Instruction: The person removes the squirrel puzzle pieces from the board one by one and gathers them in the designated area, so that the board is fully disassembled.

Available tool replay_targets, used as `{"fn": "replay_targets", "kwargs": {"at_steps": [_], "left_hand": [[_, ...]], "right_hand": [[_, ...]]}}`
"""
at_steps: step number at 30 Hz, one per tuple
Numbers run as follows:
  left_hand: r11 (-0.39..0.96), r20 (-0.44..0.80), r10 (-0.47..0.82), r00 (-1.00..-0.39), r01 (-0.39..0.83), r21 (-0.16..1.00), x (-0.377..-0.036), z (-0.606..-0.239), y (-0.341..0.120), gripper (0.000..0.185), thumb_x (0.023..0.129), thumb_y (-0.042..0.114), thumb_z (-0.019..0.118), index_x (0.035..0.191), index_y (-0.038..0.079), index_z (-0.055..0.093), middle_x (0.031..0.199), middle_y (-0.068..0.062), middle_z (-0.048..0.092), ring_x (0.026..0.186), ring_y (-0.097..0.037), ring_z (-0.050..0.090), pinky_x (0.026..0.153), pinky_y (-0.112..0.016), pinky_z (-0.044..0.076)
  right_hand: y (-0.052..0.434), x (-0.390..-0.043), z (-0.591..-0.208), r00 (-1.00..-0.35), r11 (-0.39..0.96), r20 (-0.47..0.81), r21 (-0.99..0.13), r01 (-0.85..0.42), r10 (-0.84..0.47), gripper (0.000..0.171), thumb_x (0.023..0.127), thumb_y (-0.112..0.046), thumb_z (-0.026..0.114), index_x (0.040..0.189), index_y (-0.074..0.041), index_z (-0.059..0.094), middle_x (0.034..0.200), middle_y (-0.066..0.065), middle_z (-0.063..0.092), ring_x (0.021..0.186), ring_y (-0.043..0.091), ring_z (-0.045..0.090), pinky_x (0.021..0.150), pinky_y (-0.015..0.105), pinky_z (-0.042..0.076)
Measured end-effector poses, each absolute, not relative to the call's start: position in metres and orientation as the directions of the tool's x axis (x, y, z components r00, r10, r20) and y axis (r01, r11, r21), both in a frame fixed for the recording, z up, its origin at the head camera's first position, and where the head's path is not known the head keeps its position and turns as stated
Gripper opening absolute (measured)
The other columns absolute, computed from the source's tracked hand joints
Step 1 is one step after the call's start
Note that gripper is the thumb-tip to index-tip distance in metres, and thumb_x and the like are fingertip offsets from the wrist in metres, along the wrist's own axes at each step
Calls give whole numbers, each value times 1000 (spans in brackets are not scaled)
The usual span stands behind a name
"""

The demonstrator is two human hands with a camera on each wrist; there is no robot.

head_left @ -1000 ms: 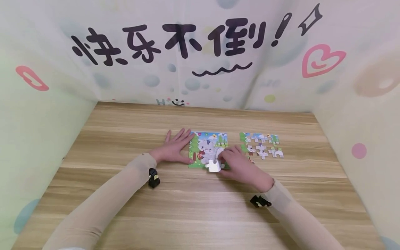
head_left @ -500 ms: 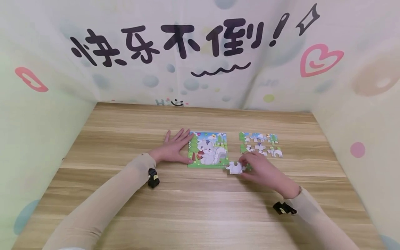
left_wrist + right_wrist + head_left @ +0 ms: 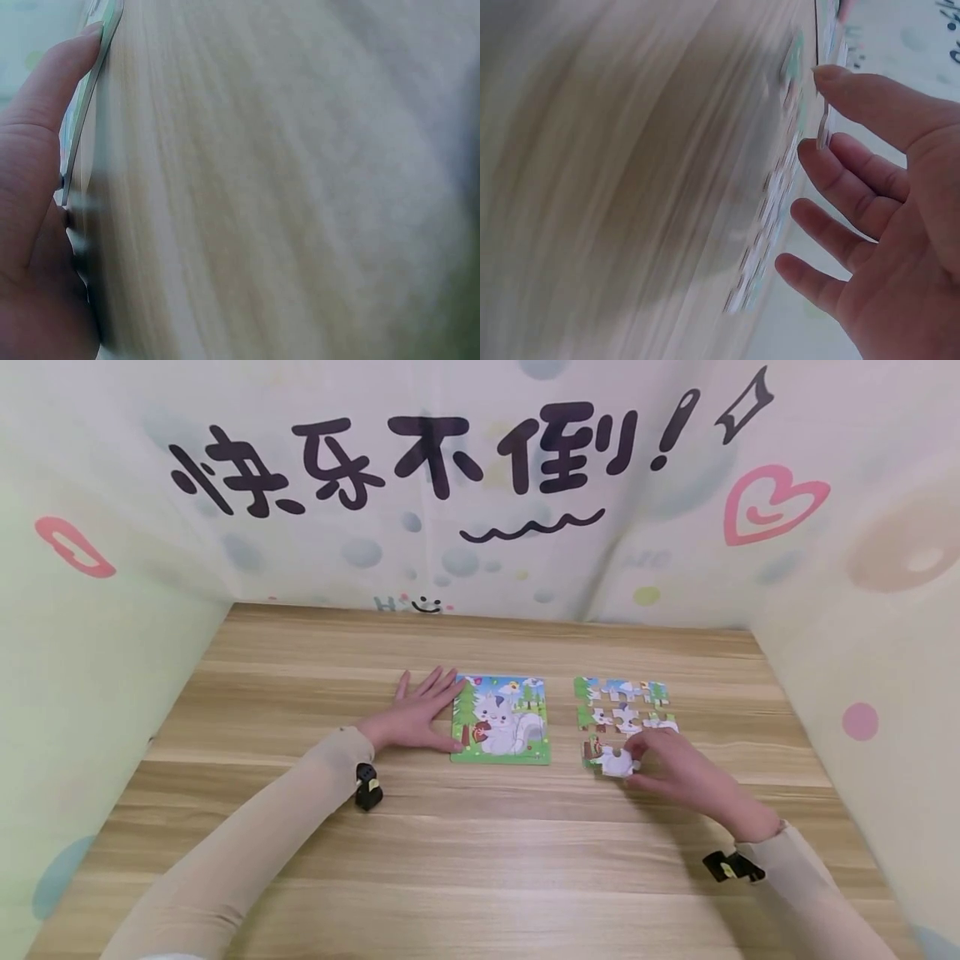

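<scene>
Puzzle piece (image 3: pixel 617 762) at right hand (image 3: pixel 678 768) fingertips

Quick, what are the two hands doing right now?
Left hand: open, lying flat on the table, fingers against the puzzle board.
Right hand: pinching a white puzzle piece between thumb and fingertip, beside the loose pieces.

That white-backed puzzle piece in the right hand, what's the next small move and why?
Probably lower the piece flat onto the table and let go. The right hand pinches it at the near-left corner of the loose pieces, beside the picture board that the left hand steadies.
</scene>
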State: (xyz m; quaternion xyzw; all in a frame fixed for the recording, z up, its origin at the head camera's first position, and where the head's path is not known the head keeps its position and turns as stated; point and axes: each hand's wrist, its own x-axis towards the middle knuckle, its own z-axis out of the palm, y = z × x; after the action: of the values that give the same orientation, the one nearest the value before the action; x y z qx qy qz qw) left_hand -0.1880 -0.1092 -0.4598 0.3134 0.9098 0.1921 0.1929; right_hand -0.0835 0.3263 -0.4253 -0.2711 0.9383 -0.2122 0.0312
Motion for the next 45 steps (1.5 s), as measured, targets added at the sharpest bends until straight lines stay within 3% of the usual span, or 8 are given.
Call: {"fn": "replay_targets", "kwargs": {"at_steps": [9, 18, 45], "left_hand": [[727, -225, 647, -729, 500, 471, -189, -457, -108, 115, 87, 66, 73, 169, 18, 9, 176, -6, -5, 161, -30, -12, 119, -66, -21], [725, -231, 653, -721, 508, 466, -190, -459, -108, 116, 87, 68, 72, 169, 18, 7, 176, -6, -6, 161, -30, -13, 119, -66, -20], [726, -232, 647, -726, 495, 477, -188, -460, -111, 116, 87, 67, 72, 169, 18, 8, 176, -6, -6, 161, -30, -14, 119, -66, -21]], "right_hand": [[356, -90, -430, -892, 805, -60, -462, -373, -448, 35, 82, -13, 88, 108, 1, 69, 101, 4, 68, 95, 22, 60, 87, 47, 51], [362, -96, -433, -887, 822, -109, -438, -363, -449, 32, 85, -14, 87, 110, -3, 71, 103, -1, 69, 98, 21, 56, 89, 45, 48], [363, -98, -433, -888, 820, -104, -442, -363, -448, 35, 89, -18, 85, 117, -4, 70, 106, 0, 70, 103, 26, 57, 93, 51, 47]]}}
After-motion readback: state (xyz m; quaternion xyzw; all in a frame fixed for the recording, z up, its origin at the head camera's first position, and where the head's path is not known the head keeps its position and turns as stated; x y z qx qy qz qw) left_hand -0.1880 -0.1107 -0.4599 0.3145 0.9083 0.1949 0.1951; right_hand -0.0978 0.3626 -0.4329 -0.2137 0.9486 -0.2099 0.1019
